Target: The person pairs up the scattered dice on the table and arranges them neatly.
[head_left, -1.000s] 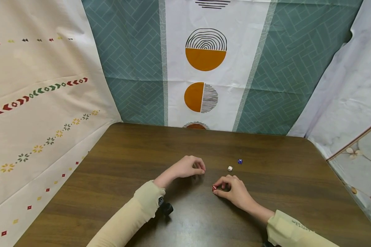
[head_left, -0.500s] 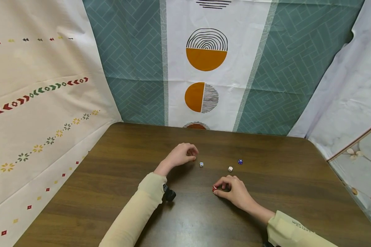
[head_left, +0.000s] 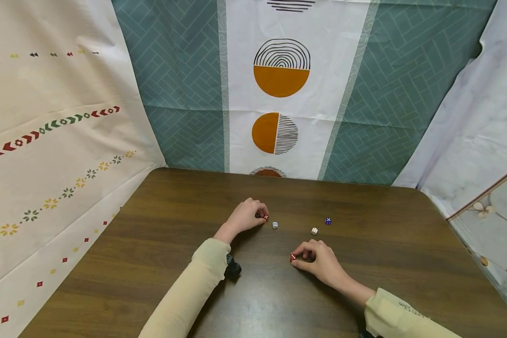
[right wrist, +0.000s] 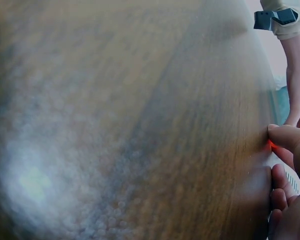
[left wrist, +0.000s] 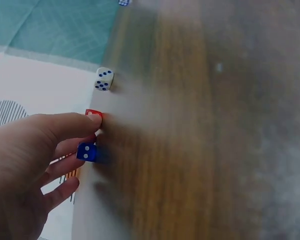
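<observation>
On the brown table, well inside its far edge: pinching one red die with the outstretched left hand, another red die with the nearer right hand.

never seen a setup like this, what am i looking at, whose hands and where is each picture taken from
No machine here: a person's bare left hand and right hand over a brown wood-grain table. The wide picture is from a camera on the head; the two close ones are from cameras on the left and right wrists. On the table lie a white cube-shaped die with blue dots, a second white die and a blue die with white dots. The right hand pinches a red die with white dots. The left hand pinches another red die, beside a dark blue die; whether it grips that too is unclear.
</observation>
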`<state>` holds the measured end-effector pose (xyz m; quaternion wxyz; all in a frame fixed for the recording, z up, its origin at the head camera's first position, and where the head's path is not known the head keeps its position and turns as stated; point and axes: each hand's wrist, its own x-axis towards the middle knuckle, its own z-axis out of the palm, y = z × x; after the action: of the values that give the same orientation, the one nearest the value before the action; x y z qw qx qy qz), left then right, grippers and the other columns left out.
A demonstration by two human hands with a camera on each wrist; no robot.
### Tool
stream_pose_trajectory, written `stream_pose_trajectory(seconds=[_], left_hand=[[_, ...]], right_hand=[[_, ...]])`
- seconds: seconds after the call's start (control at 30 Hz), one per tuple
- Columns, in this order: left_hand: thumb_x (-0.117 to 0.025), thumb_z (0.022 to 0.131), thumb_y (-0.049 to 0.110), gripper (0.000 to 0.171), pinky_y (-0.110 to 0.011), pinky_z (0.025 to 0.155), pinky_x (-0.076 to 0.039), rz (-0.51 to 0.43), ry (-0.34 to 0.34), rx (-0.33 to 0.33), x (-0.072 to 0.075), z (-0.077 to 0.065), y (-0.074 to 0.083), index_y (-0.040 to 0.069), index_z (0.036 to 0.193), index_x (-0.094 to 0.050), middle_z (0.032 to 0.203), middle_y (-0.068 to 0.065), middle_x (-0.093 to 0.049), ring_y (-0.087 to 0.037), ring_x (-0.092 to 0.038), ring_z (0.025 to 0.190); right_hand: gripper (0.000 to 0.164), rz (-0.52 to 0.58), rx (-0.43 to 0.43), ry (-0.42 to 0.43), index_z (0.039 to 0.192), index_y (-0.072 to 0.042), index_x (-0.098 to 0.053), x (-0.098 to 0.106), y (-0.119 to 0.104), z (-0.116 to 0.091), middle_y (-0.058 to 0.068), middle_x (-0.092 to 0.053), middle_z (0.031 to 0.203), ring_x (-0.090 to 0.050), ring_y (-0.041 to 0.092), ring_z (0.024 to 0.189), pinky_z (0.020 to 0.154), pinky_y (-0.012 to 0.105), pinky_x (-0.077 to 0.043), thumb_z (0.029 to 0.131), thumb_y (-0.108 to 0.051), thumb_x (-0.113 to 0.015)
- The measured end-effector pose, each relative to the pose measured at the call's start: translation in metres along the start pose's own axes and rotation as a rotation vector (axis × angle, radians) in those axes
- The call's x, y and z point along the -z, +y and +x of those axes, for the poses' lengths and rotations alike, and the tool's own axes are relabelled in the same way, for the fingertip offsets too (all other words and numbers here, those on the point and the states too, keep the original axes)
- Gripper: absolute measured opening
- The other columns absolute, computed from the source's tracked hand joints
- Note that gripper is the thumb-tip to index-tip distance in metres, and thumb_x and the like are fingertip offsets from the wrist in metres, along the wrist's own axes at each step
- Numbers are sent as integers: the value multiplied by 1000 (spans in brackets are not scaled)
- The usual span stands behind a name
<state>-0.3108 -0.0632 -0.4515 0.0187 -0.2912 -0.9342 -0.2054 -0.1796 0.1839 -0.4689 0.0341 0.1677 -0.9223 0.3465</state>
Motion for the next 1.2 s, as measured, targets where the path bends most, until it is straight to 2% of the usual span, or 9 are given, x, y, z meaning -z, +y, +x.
stream_pose_trajectory(seconds=[0.2, 0.5, 0.6, 0.7, 0.73, 0.87, 0.93, 0.97, 1.2], left_hand=[[-76, 88, 28, 6, -33, 81, -45, 67, 9, -56, -1, -6, 4, 22, 90, -74, 89, 5, -68, -14, -53, 87], [-77, 86, 29, 6, -29, 78, -43, 129, 37, -126, -3, -24, 20, 24, 89, -75, 87, 9, -71, -13, -51, 87], [-77, 86, 29, 5, -27, 76, -43, 123, 25, -137, -4, -30, 25, 25, 87, -76, 88, 11, -72, -11, -49, 86], [-77, 86, 30, 5, -27, 74, -45, 85, -15, -132, -3, -36, 32, 25, 87, -75, 88, 12, -71, -10, -49, 84], [-77, 86, 29, 5, -28, 79, -48, 65, -28, -131, -3, -38, 35, 25, 87, -75, 88, 12, -70, -9, -50, 83], [-78, 86, 28, 5, -26, 77, -50, -24, -68, -110, -5, -46, 43, 24, 85, -74, 84, 11, -67, -5, -54, 79], [-78, 85, 25, 6, -23, 74, -50, -73, -69, -107, -8, -50, 45, 23, 84, -74, 83, 10, -65, -3, -56, 75], [-79, 85, 25, 6, -21, 68, -47, -95, -68, -100, -10, -51, 46, 23, 84, -73, 82, 9, -65, -2, -56, 73], [-80, 84, 23, 7, -17, 62, -43, -224, -41, -27, -18, -60, 51, 21, 84, -73, 77, 9, -63, 2, -52, 65]], right_hand=[[15, 9, -1, -2, 86, -37, -72, 0, -2, 0, -12, -55, 76, -42, 9, 71, 68, 24, -32, 79, -29, -83], [14, 3, -7, -8, 87, -36, -72, 1, -2, 0, -12, -55, 77, -42, 9, 72, 68, 24, -33, 80, -29, -82], [14, 5, -5, -8, 86, -36, -72, 1, -2, 0, -11, -55, 77, -42, 10, 72, 68, 24, -33, 80, -29, -82], [14, 4, -1, -6, 86, -36, -72, 0, -2, 0, -12, -55, 77, -42, 10, 72, 67, 23, -33, 80, -29, -82], [15, 5, 1, -5, 86, -36, -72, 0, -1, 0, -12, -55, 76, -42, 10, 71, 67, 23, -33, 80, -29, -82], [15, 2, 4, -1, 87, -36, -72, 0, 0, 0, -13, -54, 76, -42, 9, 71, 67, 23, -33, 80, -28, -82], [15, 3, 4, -1, 87, -37, -72, -1, 0, 0, -14, -55, 76, -42, 8, 71, 67, 23, -34, 80, -29, -82], [14, 2, 3, -2, 87, -37, -72, -1, 0, 0, -13, -55, 76, -42, 8, 71, 67, 23, -34, 80, -29, -82], [15, 7, 0, -1, 87, -36, -73, -1, 1, 1, -11, -56, 76, -43, 10, 71, 66, 23, -34, 79, -28, -82]])
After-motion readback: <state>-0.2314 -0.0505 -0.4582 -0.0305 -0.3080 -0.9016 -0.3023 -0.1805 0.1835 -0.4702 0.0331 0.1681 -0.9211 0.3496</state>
